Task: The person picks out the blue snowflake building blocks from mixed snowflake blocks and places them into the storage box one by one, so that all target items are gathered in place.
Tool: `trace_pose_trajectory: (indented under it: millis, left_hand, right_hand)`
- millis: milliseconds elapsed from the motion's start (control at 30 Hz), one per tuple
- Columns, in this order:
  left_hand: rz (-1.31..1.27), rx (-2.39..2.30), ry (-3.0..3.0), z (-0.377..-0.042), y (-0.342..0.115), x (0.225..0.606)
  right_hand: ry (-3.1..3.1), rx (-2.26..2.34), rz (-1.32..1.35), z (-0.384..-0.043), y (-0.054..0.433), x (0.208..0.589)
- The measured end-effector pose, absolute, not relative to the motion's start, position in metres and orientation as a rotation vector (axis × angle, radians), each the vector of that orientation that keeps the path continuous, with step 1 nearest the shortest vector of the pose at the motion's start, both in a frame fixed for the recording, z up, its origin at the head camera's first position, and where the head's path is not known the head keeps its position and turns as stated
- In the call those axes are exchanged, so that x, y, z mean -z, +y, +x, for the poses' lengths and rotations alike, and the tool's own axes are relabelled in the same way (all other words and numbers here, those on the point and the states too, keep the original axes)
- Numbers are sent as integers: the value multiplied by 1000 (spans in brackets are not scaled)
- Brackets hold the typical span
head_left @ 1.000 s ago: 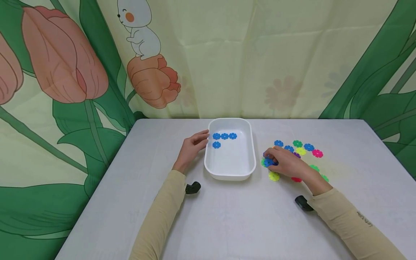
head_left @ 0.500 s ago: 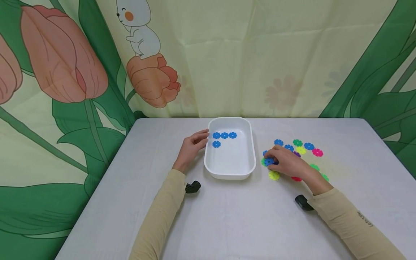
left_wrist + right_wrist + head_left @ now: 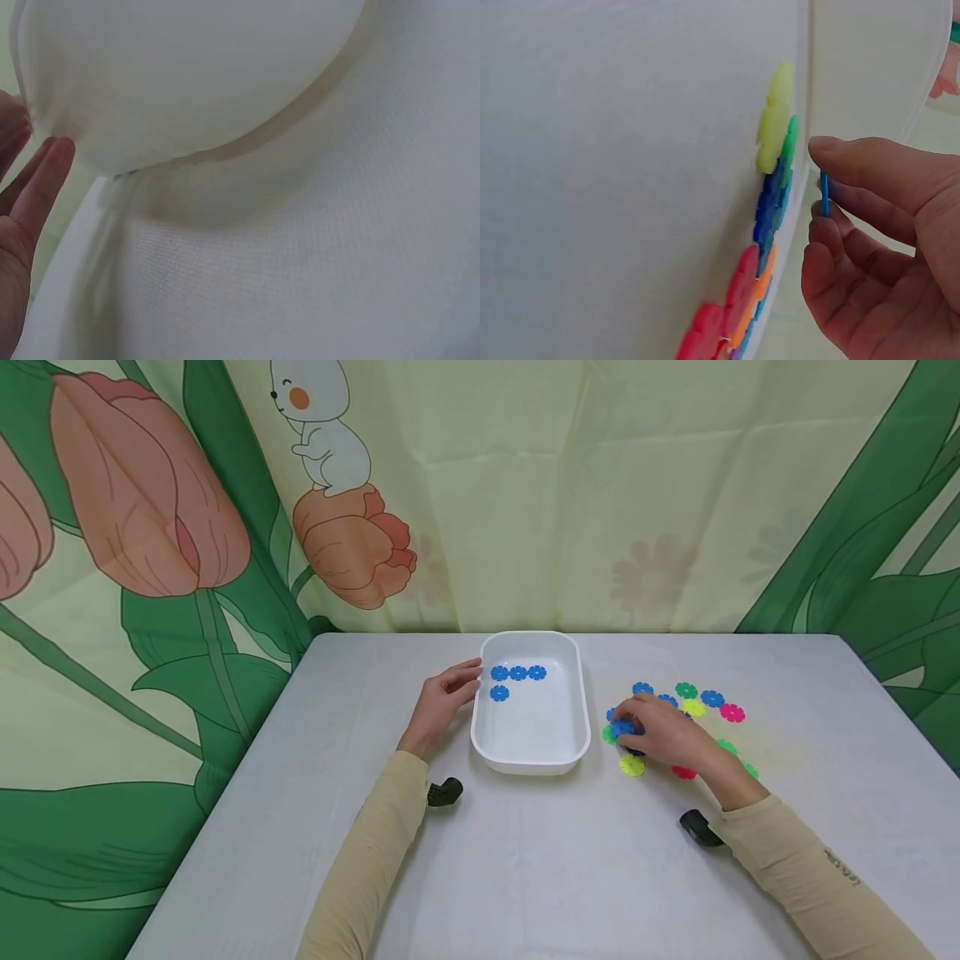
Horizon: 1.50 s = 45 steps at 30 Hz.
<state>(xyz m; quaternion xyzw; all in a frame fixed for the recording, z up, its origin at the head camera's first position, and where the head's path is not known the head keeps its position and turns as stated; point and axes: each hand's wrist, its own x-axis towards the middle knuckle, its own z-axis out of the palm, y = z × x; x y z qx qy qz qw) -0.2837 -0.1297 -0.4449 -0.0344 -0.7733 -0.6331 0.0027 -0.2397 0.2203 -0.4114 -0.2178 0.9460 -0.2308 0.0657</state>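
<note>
A person's right hand (image 3: 663, 731) pinches a thin blue flower-shaped disc (image 3: 622, 728) between thumb and fingers, just above a scatter of coloured discs on the white worktop (image 3: 555, 860). The left hand (image 3: 441, 706), fingers fairly straight, has its fingertips at the outer wall of a white tray (image 3: 531, 735); whether they press it is unclear. Inside lie four blue discs (image 3: 518, 673), three in a row at the far end, one below the row's left end.

A slip seems the main risk: so thin a piece could drop from a loose pinch. A low path could drag the green disc (image 3: 607, 735) or knock the tray's rim.

The right hand hides several discs, so no count is possible. The right wrist view shows the held disc edge-on; the left wrist view cuts off much of hand and tray.
</note>
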Motion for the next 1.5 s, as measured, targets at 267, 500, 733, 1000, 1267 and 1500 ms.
trace_pose_trajectory:
  millis: [267, 500, 733, 1000, 1267, 1500]
  left_hand:
    - [-105, 1981, -2433, -284, -130, 445]
    - [-120, 1998, -2415, -284, -129, 446]
    - [-118, 1995, -2421, -285, -130, 446]
    - [-138, 2007, -2400, -285, -130, 446]
    - [-153, 2005, -2396, -285, -130, 446]
    - [-141, 1994, -2405, -284, -130, 446]
  right_hand:
    - [2893, 727, -598, -242, 215, 394]
    - [2943, 858, -623, -245, 209, 382]
    - [3029, 978, -627, -252, 196, 372]
    - [3027, 1035, -611, -258, 184, 357]
    - [3022, 1068, -642, -260, 176, 351]
    - [3000, 1077, -628, -258, 172, 352]
